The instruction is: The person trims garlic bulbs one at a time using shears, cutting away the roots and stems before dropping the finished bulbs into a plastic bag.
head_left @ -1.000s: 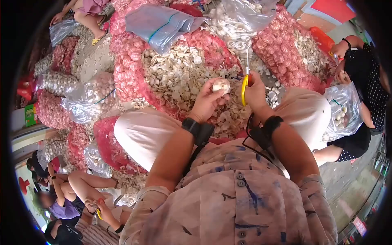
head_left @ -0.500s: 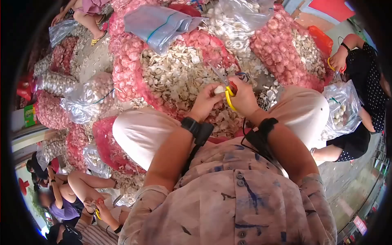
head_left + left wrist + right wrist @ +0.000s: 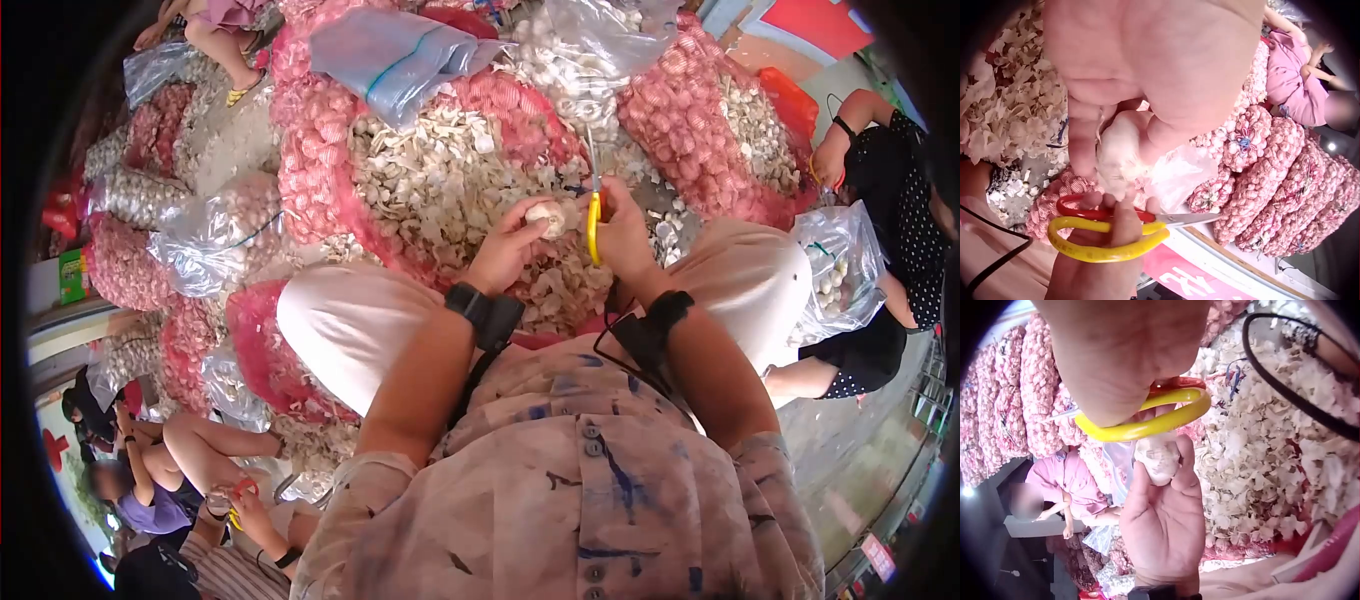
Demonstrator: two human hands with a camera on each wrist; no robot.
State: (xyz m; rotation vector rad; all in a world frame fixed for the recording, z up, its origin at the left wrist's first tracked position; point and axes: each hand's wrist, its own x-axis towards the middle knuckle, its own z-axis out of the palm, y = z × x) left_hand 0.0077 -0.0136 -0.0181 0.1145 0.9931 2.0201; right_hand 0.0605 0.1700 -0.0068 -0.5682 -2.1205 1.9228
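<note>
1. Gripping a garlic bulb (image 3: 546, 218), the left hand (image 3: 502, 252) works near; just right, the right hand (image 3: 624, 236) grasps yellow-and-red scissors (image 3: 594, 230).
2. Farther off, peelings (image 3: 430, 175) lie heaped, seemingly within pink netting (image 3: 520, 112).

Head view | grey flr (image 3: 868, 415) mostly covered | red mesh sacks (image 3: 680, 120) w/ garlic placed L, ctr & R | dry skins (image 3: 425, 170) heaped ctr, partly ringed by red mesh (image 3: 375, 240) | clear bags (image 3: 590, 55) w/ pale bulbs set top ctr & L | loose scraps (image 3: 665, 235) scattered nr R sack | flr under heap hidden
</note>
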